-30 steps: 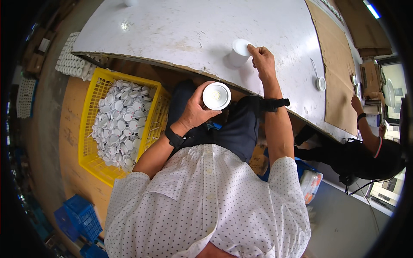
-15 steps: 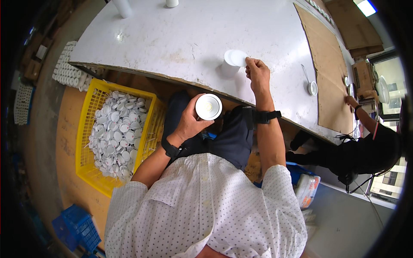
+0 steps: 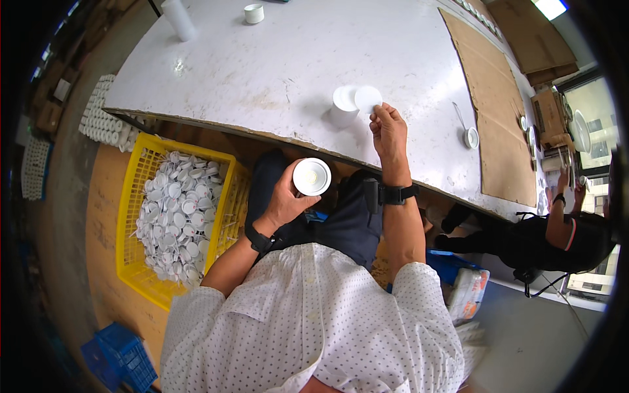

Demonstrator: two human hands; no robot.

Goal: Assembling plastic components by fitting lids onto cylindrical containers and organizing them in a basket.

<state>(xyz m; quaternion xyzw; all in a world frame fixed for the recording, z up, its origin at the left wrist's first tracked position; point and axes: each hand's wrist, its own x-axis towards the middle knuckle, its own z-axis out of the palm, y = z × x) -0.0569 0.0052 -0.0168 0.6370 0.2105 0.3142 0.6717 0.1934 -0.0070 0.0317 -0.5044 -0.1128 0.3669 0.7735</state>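
Note:
My left hand (image 3: 283,204) is wrapped round a white round downlight housing (image 3: 312,177) above my lap. Its open face points up, with a small yellowish LED disc at the centre. Over the table, my right hand (image 3: 392,139) pinches the edge of a thin white disc (image 3: 369,97) between thumb and fingers. That disc is tilted beside a stack of similar white discs (image 3: 343,112) and overlaps its top right edge in the view. Whether the two touch I cannot tell.
A yellow crate (image 3: 141,275) full of white round parts with wires stands on the floor at left. The white table (image 3: 262,72) bears a white cylinder (image 3: 178,19), a small white cup-like part (image 3: 254,13), a wired round part (image 3: 471,137) and cardboard (image 3: 491,118). Another person (image 3: 557,242) works at right.
My right hand has drawn the disc rightward, more off the stack's top. My left hand with the downlight housing sits slightly lower and further left. The other person's arm has left the cardboard.

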